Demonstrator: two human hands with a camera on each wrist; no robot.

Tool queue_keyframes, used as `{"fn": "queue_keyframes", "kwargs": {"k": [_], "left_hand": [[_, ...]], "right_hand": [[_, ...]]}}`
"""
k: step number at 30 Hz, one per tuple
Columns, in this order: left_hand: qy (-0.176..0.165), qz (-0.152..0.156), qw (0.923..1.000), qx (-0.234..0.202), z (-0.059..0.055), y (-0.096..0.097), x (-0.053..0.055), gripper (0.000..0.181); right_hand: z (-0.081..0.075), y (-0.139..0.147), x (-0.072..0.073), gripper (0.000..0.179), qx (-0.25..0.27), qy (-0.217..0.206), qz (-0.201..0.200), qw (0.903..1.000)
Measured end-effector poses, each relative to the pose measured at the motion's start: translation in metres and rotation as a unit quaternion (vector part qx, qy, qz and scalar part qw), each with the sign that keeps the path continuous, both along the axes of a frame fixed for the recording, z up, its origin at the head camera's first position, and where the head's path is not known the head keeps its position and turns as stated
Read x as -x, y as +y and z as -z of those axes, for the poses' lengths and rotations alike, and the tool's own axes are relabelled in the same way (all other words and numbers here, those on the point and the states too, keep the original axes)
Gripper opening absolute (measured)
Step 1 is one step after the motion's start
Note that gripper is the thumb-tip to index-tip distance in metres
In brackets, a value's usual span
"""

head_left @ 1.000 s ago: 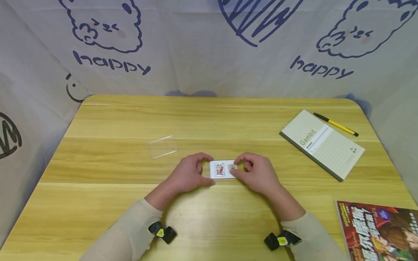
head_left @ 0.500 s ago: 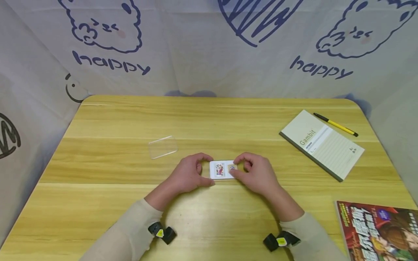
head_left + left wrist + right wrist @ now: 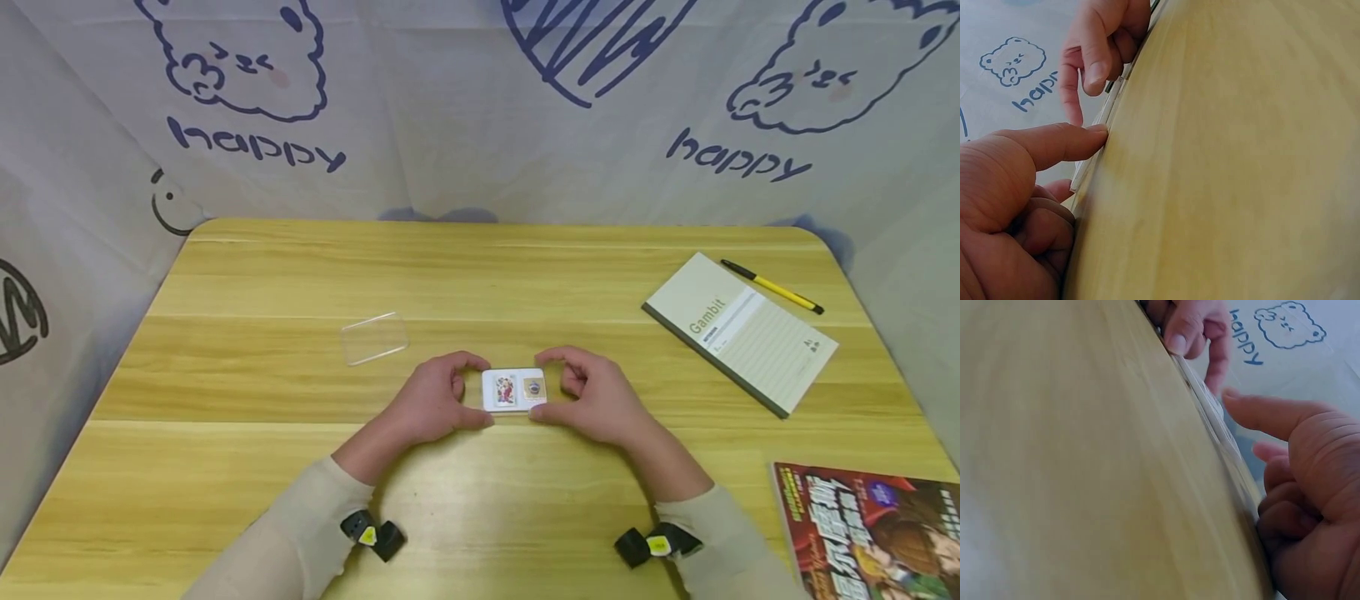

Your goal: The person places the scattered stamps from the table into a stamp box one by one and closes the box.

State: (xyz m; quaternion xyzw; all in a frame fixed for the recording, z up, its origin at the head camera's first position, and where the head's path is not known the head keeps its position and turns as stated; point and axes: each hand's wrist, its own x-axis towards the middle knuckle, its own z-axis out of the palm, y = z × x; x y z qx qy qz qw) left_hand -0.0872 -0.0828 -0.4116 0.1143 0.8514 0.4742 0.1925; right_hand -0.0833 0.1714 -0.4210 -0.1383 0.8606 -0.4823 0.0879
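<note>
Over on the left of the table [image 3: 225, 467] sits a clear cover [image 3: 374, 337], well apart from everything. Mid-table, the left hand [image 3: 432, 400] pinches the left end of a small white case [image 3: 513, 389] lying flat, thumb and forefinger curled round it. Right hand [image 3: 596, 398] pinches the other end the same way. Further right: notebook [image 3: 742, 330], pen [image 3: 772, 286], magazine [image 3: 870, 533].

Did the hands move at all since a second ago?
Only a little. The right hand slid slightly to the right, so more of the white card case shows, including its small second picture; its fingertips stay at the case's right end. The left hand kept pinching the left end. The case, clear lid, notebook, pen and magazine stayed put.
</note>
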Motion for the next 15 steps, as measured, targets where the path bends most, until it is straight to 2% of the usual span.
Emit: {"fn": "queue_keyframes", "kwargs": {"k": [3,7,15], "left_hand": [[0.001,0.001,1.0,-0.001,-0.0004,-0.0002,-0.0003,0.064],[0.001,0.001,1.0,-0.004,0.0,-0.0008,-0.0009,0.064],[0.007,0.001,1.0,-0.006,0.0001,-0.002,-0.0014,0.064]], "right_hand": [[-0.0011,0.0038,0.0013,0.065,0.008,-0.012,-0.021,0.9997],[-0.0036,0.0054,0.002,0.07,0.002,-0.029,-0.034,0.999],[-0.0023,0.005,0.0036,0.062,-0.013,-0.036,-0.037,0.9986]]}}
